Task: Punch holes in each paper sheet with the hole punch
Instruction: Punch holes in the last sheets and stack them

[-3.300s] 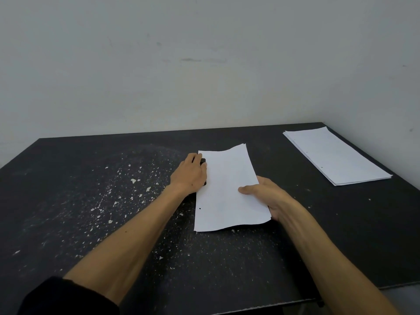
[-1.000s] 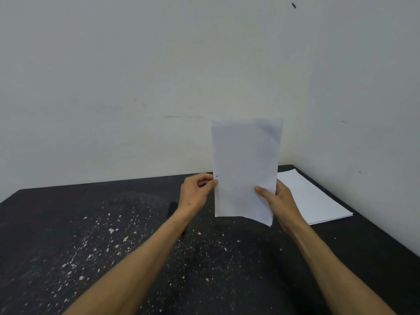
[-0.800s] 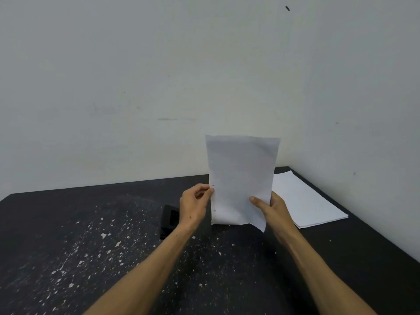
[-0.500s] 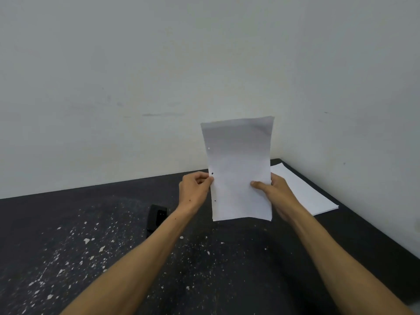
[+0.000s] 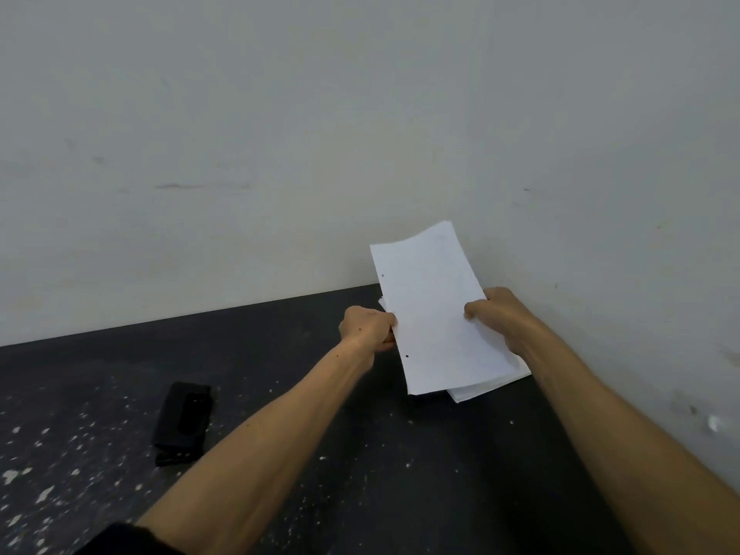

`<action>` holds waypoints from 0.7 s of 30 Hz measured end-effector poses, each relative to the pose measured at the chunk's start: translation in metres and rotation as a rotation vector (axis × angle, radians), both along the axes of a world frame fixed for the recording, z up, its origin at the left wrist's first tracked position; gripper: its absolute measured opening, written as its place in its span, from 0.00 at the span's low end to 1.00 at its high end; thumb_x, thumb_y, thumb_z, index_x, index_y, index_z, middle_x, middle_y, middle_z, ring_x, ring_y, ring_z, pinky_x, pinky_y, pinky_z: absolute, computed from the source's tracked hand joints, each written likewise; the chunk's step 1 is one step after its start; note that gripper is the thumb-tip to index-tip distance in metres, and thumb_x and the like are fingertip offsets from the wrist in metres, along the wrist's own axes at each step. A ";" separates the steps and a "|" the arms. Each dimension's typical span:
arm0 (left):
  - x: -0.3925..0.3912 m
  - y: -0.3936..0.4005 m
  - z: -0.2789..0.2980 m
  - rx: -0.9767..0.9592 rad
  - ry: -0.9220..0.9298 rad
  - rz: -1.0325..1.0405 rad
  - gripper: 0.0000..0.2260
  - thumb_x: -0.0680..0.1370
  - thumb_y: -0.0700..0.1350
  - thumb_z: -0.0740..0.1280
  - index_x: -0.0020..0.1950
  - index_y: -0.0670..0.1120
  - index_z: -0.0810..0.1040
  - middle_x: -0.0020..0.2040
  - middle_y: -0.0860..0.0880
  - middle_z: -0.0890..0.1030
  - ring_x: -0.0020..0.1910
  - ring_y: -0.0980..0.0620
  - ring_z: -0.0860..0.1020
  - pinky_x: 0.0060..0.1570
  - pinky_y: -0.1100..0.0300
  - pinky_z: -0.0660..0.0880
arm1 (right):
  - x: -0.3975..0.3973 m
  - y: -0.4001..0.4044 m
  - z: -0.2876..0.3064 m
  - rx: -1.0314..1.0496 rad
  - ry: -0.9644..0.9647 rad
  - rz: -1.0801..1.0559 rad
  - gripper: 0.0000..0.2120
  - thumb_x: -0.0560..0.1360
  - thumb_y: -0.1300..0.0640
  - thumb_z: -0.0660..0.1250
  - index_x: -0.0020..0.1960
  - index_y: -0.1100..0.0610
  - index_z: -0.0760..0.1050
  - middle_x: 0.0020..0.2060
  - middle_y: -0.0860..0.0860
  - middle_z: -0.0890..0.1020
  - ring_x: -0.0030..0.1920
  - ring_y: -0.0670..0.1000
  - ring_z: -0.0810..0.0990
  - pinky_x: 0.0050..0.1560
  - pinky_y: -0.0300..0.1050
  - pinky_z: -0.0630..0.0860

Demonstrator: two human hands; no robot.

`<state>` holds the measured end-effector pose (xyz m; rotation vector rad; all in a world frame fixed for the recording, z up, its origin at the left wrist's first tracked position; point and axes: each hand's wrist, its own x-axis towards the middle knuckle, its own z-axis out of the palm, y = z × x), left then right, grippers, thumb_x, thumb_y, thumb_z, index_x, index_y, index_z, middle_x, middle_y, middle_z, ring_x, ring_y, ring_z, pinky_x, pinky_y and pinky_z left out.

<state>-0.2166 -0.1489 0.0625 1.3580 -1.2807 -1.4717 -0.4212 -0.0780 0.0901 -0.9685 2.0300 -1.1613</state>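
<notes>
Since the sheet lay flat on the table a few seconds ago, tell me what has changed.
Both hands lifted the sheet off the table, held it upright, then carried it right, over the paper stack by the wall. The left hand, which had rested on the hole punch, now pinches the sheet's punched edge; the punch lies uncovered. The right hand still grips the other edge. The stack stays put.

A black table is standing pushed into a corner, its far edge and right edge meeting pale, off-white walls. White flecks are lying scattered across the left part of the tabletop. Faint scuffs and a dark smear are marking the back wall. Soft, even light is falling throughout.
</notes>
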 end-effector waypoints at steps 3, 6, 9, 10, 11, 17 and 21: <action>-0.023 -0.004 -0.010 0.065 -0.038 -0.022 0.03 0.77 0.33 0.69 0.50 0.36 0.80 0.48 0.41 0.85 0.40 0.47 0.86 0.34 0.57 0.84 | -0.018 -0.009 -0.010 0.060 0.103 -0.056 0.07 0.75 0.63 0.66 0.53 0.62 0.75 0.52 0.57 0.81 0.46 0.57 0.79 0.38 0.44 0.73; -0.042 -0.011 -0.022 0.086 -0.123 -0.067 0.07 0.76 0.35 0.70 0.53 0.37 0.79 0.50 0.41 0.84 0.41 0.46 0.86 0.35 0.56 0.84 | -0.033 -0.017 -0.019 0.130 0.212 -0.072 0.06 0.77 0.62 0.65 0.53 0.60 0.70 0.53 0.57 0.77 0.49 0.58 0.76 0.35 0.43 0.68; -0.056 -0.017 -0.033 0.029 -0.275 -0.118 0.07 0.76 0.39 0.68 0.53 0.40 0.79 0.47 0.43 0.85 0.40 0.47 0.86 0.40 0.54 0.85 | -0.045 -0.026 -0.028 0.178 0.291 -0.040 0.06 0.77 0.61 0.65 0.52 0.59 0.70 0.52 0.56 0.77 0.50 0.58 0.77 0.37 0.44 0.70; -0.059 -0.019 -0.035 -0.003 -0.322 -0.134 0.06 0.76 0.40 0.67 0.51 0.42 0.79 0.44 0.44 0.85 0.40 0.48 0.86 0.41 0.53 0.85 | -0.048 -0.029 -0.031 0.187 0.307 -0.028 0.05 0.77 0.62 0.65 0.51 0.59 0.69 0.51 0.56 0.77 0.50 0.58 0.76 0.36 0.44 0.69; -0.062 -0.020 -0.036 -0.031 -0.365 -0.151 0.05 0.75 0.40 0.65 0.49 0.43 0.78 0.42 0.45 0.85 0.40 0.48 0.86 0.42 0.53 0.85 | -0.051 -0.033 -0.033 0.196 0.318 -0.018 0.05 0.77 0.62 0.65 0.48 0.58 0.69 0.49 0.55 0.76 0.49 0.58 0.76 0.35 0.43 0.67; -0.069 -0.024 -0.032 -0.090 -0.500 -0.246 0.04 0.74 0.40 0.63 0.45 0.43 0.77 0.40 0.44 0.85 0.41 0.47 0.87 0.46 0.50 0.85 | -0.057 -0.043 -0.046 0.257 0.365 0.030 0.06 0.77 0.64 0.64 0.45 0.58 0.67 0.42 0.50 0.72 0.47 0.56 0.72 0.34 0.42 0.65; -0.070 -0.027 -0.033 -0.120 -0.559 -0.268 0.04 0.73 0.39 0.63 0.44 0.42 0.77 0.40 0.43 0.85 0.38 0.46 0.86 0.46 0.50 0.85 | -0.059 -0.047 -0.052 0.251 0.388 0.050 0.05 0.77 0.63 0.64 0.50 0.60 0.69 0.45 0.53 0.74 0.47 0.56 0.73 0.34 0.42 0.66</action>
